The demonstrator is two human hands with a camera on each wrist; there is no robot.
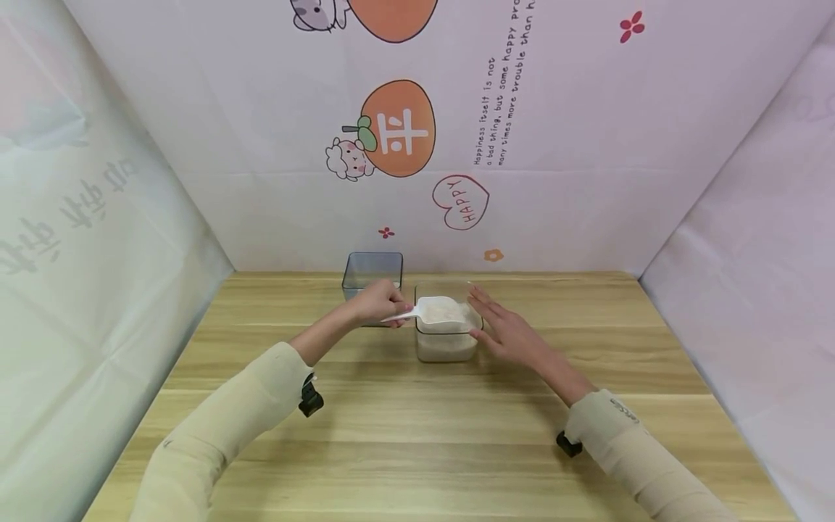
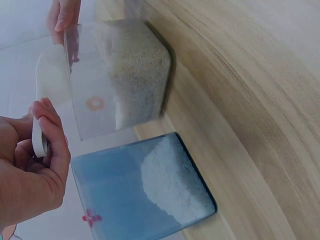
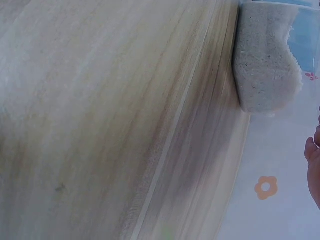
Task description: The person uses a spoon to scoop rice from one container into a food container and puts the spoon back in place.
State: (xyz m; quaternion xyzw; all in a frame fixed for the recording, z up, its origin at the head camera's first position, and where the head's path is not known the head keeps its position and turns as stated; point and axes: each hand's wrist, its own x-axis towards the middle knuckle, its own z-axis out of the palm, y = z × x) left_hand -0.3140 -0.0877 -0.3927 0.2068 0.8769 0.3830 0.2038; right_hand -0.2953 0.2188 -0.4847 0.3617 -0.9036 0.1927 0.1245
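My left hand (image 1: 381,303) pinches the handle of a white scoop (image 1: 443,310) between thumb and fingers. Pale rice-like grains lie in the scoop's bowl, which is over the mouth of a clear square container (image 1: 446,348). More of the grains (image 2: 140,70) partly fill that container. At its right side my right hand (image 1: 512,335) rests against the rim, fingers extended and thumb toward the front. To the left stands a blue-tinted container (image 2: 120,185) holding whitish grains, partly hidden by my left hand in the head view. Only some fingertips (image 3: 312,145) show in the right wrist view.
Both containers stand near the back of the wooden table (image 1: 417,435). Behind them rises a white printed backdrop (image 1: 554,145), and similar white sheets flank the table on both sides.
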